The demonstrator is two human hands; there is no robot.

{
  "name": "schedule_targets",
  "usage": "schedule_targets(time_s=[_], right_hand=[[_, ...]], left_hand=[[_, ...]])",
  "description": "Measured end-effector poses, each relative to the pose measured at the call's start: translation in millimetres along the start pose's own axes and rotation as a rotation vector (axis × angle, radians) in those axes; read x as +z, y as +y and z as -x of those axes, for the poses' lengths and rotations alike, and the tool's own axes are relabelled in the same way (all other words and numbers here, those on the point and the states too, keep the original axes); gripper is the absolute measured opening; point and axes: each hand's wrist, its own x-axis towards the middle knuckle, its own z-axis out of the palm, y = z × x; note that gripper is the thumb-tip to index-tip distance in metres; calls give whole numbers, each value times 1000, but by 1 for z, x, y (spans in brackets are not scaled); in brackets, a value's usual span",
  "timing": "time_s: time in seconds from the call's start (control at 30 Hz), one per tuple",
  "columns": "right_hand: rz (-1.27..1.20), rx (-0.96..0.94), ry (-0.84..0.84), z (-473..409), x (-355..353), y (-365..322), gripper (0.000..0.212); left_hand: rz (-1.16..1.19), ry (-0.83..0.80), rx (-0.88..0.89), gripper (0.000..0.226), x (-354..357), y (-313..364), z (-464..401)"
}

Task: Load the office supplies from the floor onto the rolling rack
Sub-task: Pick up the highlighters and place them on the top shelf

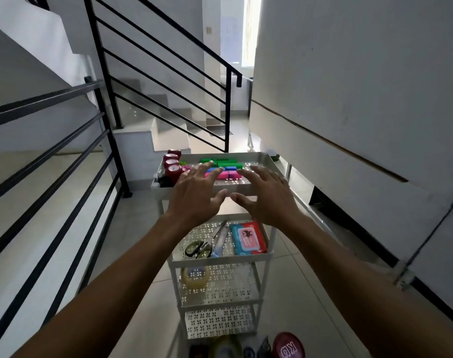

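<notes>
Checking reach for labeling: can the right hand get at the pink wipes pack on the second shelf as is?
Probably yes. The right hand is open, hovering over the top tray, and the wipes pack lies uncovered just below it near the shelf's open front.

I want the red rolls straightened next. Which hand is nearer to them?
Left. The left hand hovers open just right of the red rolls on the top tray; the right hand is farther right, across the tray.

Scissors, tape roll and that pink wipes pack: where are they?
Scissors (pixel 198 248), head view, on the green handles.
Tape roll (pixel 195 277), head view, on its near rim.
Wipes pack (pixel 248 237), head view, on its pink label.
</notes>
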Motion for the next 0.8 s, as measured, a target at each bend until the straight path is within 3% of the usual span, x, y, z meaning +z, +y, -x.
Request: schedule_targets(time_s=[0.37,0.6,0.8], right_hand=[[-140,-33,204,153,2,-33,84],[-147,14,68,324,40,-59,86],[-138,23,-43,379,30,-64,88]], left_hand=[[69,181,89,65,-4,32,155],[2,95,31,65,29,40,334],[-75,4,41,66,32,48,394]])
